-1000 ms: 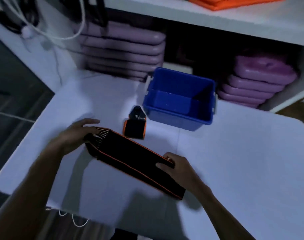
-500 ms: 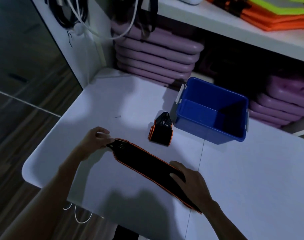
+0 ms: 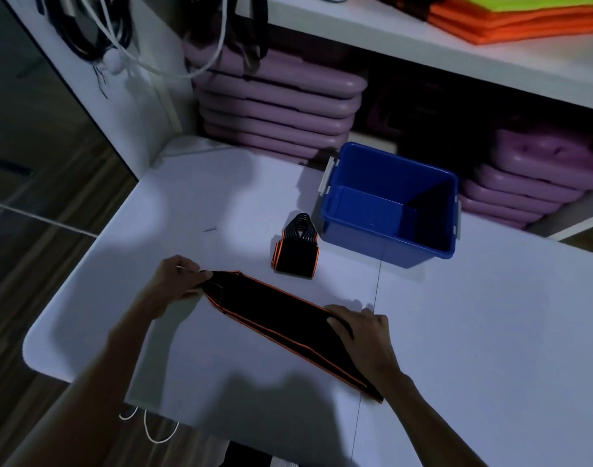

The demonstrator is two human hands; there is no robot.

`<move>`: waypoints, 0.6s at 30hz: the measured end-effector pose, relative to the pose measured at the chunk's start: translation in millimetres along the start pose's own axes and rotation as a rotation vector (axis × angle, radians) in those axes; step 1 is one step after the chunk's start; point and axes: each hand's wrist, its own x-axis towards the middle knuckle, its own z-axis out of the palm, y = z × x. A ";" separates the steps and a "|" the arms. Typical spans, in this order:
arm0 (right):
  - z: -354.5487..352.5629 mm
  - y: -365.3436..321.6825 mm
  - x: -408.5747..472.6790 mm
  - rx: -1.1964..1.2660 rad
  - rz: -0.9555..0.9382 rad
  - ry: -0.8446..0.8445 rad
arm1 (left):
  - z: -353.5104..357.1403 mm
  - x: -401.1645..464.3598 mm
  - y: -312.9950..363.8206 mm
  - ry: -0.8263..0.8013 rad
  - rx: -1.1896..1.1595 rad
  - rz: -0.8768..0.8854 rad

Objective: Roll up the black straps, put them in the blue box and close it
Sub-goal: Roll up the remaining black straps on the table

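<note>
White tabletop (image 3: 473,332) filled the near field, a thin seam running front to back across it and a rounded corner at the near left; a loop of white cord (image 3: 153,429) hung below its front edge. On it lay the flat stack of black straps (image 3: 281,318) with orange edging, its long axis slanting from far left to near right. The left hand (image 3: 177,281) pinched the stack's far-left, narrowed end between closed fingers. The right hand (image 3: 362,335) lay palm-down over the near-right part, fingers spread flat and pressing; it hid much of that end, so only the corner showed past the wrist. Just beyond sat a smaller strap bundle (image 3: 296,254), already folded or rolled, its looped end pointing away; dim light made its layers hard to count. Beside it to the right stood the open blue box (image 3: 389,237), empty, with pale latches on its sides. Farther back, purple pads (image 3: 274,106) were stacked under a white shelf (image 3: 457,52) bearing orange mats (image 3: 524,18), cut off by the frame. Dark cables (image 3: 86,35) hung at far left above wooden flooring (image 3: 35,197).
</note>
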 end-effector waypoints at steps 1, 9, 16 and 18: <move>-0.1 2.9 -0.2 -0.053 0.012 0.006 | 1.7 -0.6 0.6 0.023 0.036 -0.004; 4.3 -3.4 -28.8 -0.297 -0.064 -0.093 | 26.9 3.3 -3.0 0.363 0.608 0.129; 6.9 7.4 -50.9 -0.438 -0.260 -0.087 | 33.7 3.8 -2.7 0.358 1.007 0.343; 12.4 10.3 -60.1 -0.485 -0.292 -0.067 | 31.4 1.1 -1.6 0.371 1.008 0.381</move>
